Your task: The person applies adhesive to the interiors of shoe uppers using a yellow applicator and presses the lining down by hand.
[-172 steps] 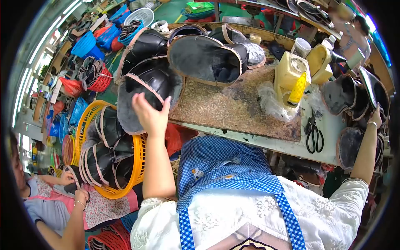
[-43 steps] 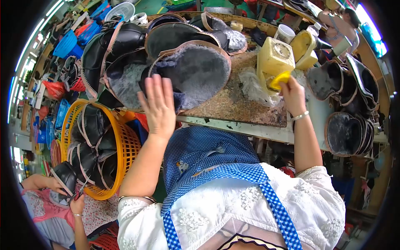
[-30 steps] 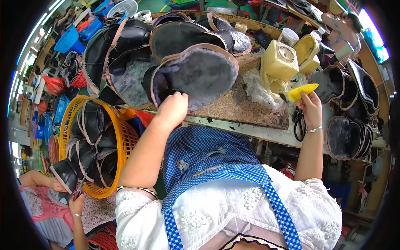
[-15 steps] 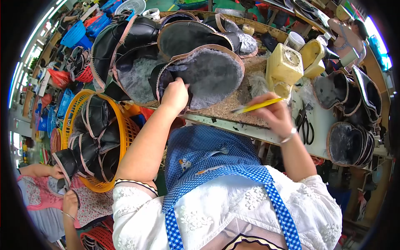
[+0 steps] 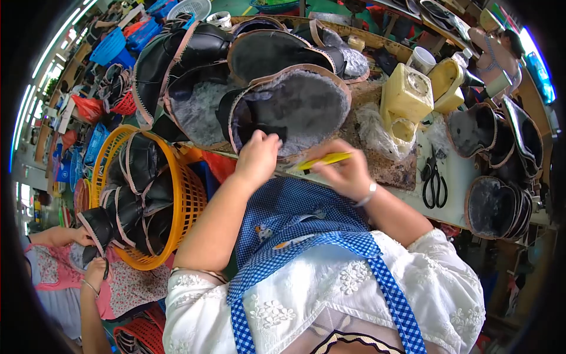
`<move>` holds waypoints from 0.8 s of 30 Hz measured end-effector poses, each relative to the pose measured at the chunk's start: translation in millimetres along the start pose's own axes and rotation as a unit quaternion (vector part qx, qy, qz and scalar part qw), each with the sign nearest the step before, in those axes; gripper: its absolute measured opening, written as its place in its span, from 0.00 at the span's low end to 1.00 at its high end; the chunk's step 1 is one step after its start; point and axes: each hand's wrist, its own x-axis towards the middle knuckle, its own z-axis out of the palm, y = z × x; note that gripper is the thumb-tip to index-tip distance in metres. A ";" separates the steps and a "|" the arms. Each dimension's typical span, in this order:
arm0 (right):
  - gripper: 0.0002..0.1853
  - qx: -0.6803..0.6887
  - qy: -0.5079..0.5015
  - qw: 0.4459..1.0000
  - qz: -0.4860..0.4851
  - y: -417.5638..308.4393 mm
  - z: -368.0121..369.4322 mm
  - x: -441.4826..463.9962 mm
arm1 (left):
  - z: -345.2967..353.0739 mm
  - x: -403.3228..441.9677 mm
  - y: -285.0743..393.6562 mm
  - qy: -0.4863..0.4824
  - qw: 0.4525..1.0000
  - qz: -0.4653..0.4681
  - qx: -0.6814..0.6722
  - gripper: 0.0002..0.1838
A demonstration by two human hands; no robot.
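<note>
A black shoe upper [image 5: 306, 109] with grey fleece lining lies fleece side up on top of others at the bench edge. My left hand [image 5: 257, 158] is closed on its near left edge, fingers pinching the rim and a dark flap. Just to the right, my right hand [image 5: 345, 171] grips a slim yellow-handled brush [image 5: 326, 160]. Its tip is blurred and points left, close to the upper's near edge and my left fingers. More fleece-lined uppers [image 5: 197, 109] are heaped behind and left of it.
Cut-open yellow plastic containers [image 5: 407, 88] and a white tub [image 5: 421, 59] stand on the bench at right. Black scissors [image 5: 434, 183] lie near stacked uppers [image 5: 492, 206]. An orange basket [image 5: 191, 194] of uppers stands left, beside a co-worker's hands [image 5: 94, 268].
My right hand has carried the yellow-handled brush leftward, close to my left hand. My left hand has shifted slightly right and down along the upper's near edge.
</note>
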 end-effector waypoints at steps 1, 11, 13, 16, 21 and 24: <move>0.06 0.045 0.078 0.994 0.058 -7.9 -17.3 -6.9 | 15.5 -13.9 -7.4 0.054 0.995 0.066 0.047 0.13; 0.31 -0.611 0.272 0.738 0.095 5.6 -159.6 11.9 | 29.4 -26.4 -9.4 0.052 0.982 0.137 0.120 0.20; 0.34 -0.586 0.321 0.743 0.046 -6.7 -139.7 21.4 | 29.9 -26.1 -5.5 0.007 0.981 0.130 0.142 0.24; 0.36 -0.495 0.216 0.834 -0.113 -14.2 -91.1 42.2 | 41.1 -45.0 1.0 0.060 0.968 0.168 0.179 0.33; 0.32 -0.464 -0.091 0.877 0.082 -29.2 -53.1 90.5 | 40.9 -46.0 -2.1 0.035 0.973 0.185 0.132 0.41; 0.18 -0.355 -0.130 0.925 0.032 -13.4 -47.3 76.9 | 43.1 -64.8 -23.0 0.141 0.965 0.209 0.075 0.32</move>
